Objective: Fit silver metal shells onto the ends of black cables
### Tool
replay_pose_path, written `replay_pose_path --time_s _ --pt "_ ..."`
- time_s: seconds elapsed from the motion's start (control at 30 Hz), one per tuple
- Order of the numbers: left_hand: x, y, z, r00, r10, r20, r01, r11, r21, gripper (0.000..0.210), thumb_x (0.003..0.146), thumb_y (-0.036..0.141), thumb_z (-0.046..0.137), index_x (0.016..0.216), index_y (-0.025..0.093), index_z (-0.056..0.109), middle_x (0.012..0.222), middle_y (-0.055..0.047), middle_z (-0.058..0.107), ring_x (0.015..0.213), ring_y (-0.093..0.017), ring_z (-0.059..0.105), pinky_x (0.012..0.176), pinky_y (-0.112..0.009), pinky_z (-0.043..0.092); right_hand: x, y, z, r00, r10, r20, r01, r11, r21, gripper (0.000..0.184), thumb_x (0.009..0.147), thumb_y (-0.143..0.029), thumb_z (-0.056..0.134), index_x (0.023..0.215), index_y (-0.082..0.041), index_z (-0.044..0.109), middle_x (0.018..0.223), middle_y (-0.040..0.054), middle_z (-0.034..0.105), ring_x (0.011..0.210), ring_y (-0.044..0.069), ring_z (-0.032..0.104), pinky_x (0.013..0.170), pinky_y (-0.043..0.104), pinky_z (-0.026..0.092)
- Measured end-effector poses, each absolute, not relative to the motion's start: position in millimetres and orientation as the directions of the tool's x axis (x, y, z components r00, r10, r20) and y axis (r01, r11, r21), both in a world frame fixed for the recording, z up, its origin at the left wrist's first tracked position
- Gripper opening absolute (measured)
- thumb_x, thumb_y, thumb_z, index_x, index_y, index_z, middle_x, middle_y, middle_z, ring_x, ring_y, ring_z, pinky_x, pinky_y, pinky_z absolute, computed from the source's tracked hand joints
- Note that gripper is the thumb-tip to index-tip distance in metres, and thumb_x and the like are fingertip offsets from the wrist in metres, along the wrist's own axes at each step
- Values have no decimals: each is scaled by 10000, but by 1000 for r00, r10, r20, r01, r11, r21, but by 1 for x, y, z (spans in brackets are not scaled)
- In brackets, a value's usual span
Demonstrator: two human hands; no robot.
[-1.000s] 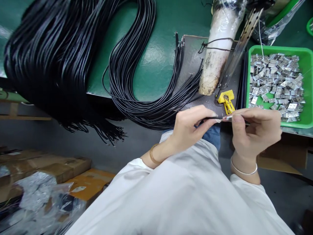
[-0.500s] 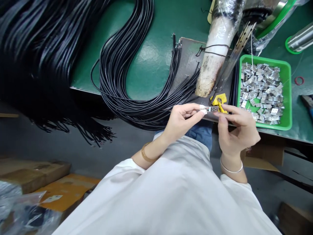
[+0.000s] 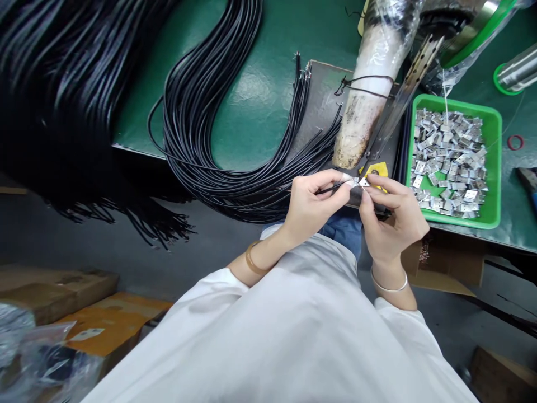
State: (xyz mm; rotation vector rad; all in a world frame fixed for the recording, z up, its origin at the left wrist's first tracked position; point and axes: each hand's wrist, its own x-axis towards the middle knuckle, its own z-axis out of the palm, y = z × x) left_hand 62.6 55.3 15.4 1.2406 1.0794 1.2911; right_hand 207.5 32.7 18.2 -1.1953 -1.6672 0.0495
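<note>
My left hand (image 3: 312,204) is closed, pinching a thin black cable (image 3: 331,188) between thumb and forefinger near its end. At the fingertips sits a small silver metal piece (image 3: 363,182) with holes; how it meets the cable is hidden. The thumb and forefinger of my right hand (image 3: 390,215) close on the other side of this piece. Just behind the fingers lies a yellow holder (image 3: 380,169), partly covered by my right hand. Above it, a thin dark rod slants down from a perforated metal tube (image 3: 419,61).
A green bin (image 3: 495,168) of small metal pieces stands at right. Bundled black cables (image 3: 188,112) cover the bench's left side. A plastic-wrapped pipe (image 3: 369,95) hangs over the grey board (image 3: 319,106). Farther right are a red ring (image 3: 515,142) and a blue-handled tool (image 3: 533,190).
My right hand has moved left, and its fingertips now pinch the metal piece. More of the yellow holder's front is covered. My left hand keeps its pinch, nearly in place.
</note>
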Motion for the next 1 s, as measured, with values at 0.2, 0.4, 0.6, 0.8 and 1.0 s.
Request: replay_pose_path --time_s 0.2,0.4,0.6,0.8,1.0 --pt "62 57 17 7 980 201 -60 -201 978 134 852 237 695 856 136 783 743 -18 732 555 -53 534 486 -150 393 206 35 23 26 697 717 688 508 -518 218 798 -85 761 936 -243 703 1078 16 783 927 213 769 825 388 668" --pt "59 56 17 29 989 142 -46 -140 989 146 835 269 705 843 142 777 663 6 650 505 -41 408 444 -172 297 208 30 23 15 730 684 622 529 -578 230 809 -78 739 963 -229 659 1149 42 768 980 223 769 784 360 689" --pt "57 55 16 68 992 107 -31 -105 994 112 834 246 702 805 151 754 565 55 451 501 -42 276 444 -196 216 210 29 23 -26 760 649 650 506 -567 178 829 -89 720 915 -219 636 1115 64 777 961 209 773 791 344 686" --pt "60 56 17 49 988 144 -50 -142 989 153 874 280 680 839 152 755 612 39 496 535 -52 314 493 -211 267 207 34 27 6 735 678 612 534 -584 212 807 -54 723 929 -214 658 1132 60 773 997 229 769 796 368 695" --pt "58 55 14 54 986 160 -34 -158 987 144 861 268 686 844 142 753 593 44 479 524 -53 300 482 -215 253 210 29 23 -50 732 680 607 563 -562 226 785 -38 728 918 -204 651 1217 75 748 1014 231 764 813 374 695"
